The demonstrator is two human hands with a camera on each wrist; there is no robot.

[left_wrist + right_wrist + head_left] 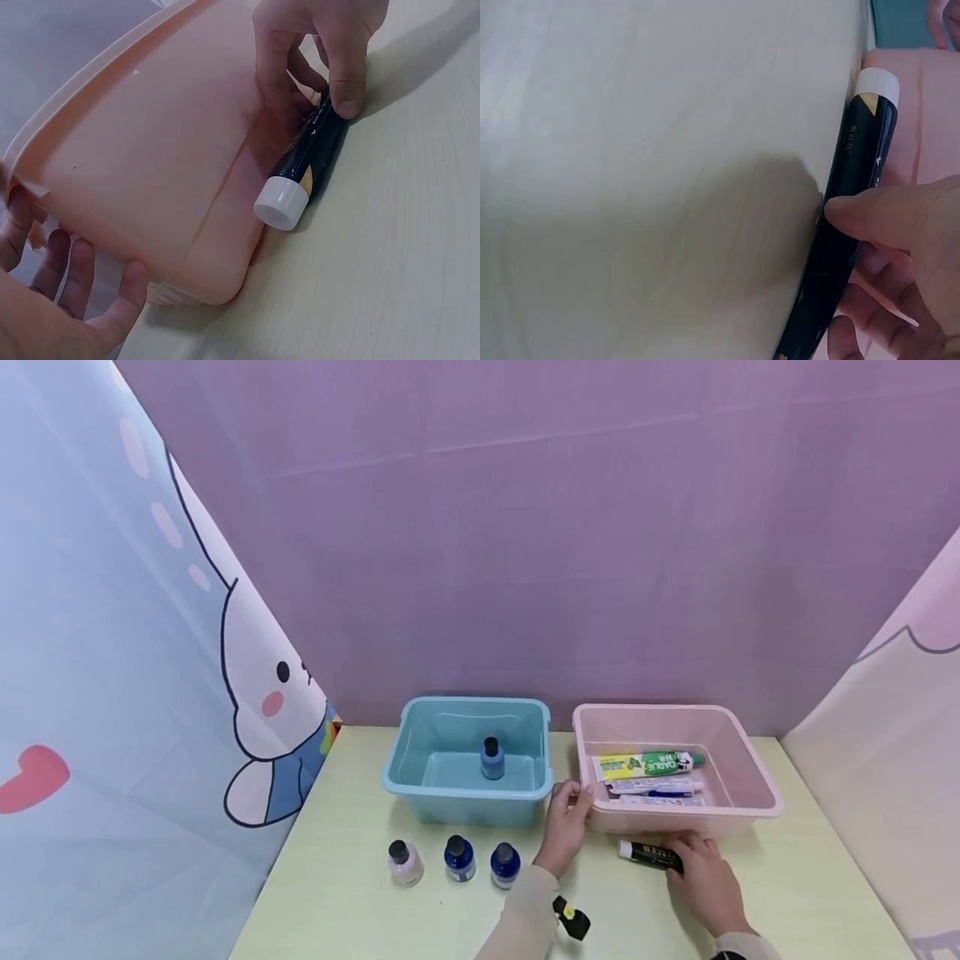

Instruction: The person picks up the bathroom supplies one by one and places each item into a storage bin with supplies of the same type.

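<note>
Your right hand (705,878) has the black tube (649,855) pinched thumb-to-fingers on the table (330,877), just in front of the pink bin (652,820). Left hand (566,828) is curled on that bin's corner, fingers partly bent, probably to steady it.

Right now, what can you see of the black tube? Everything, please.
The black tube looks glossy and plastic, with a white cap fitted at one end, a gold patch beside it and small pale print along the body. It lies on its side, cap toward the left in the head view, just in front of the pink bin. The right hand pinches the body between thumb and fingers. Whether it's slightly off the table, I can't tell.
</note>
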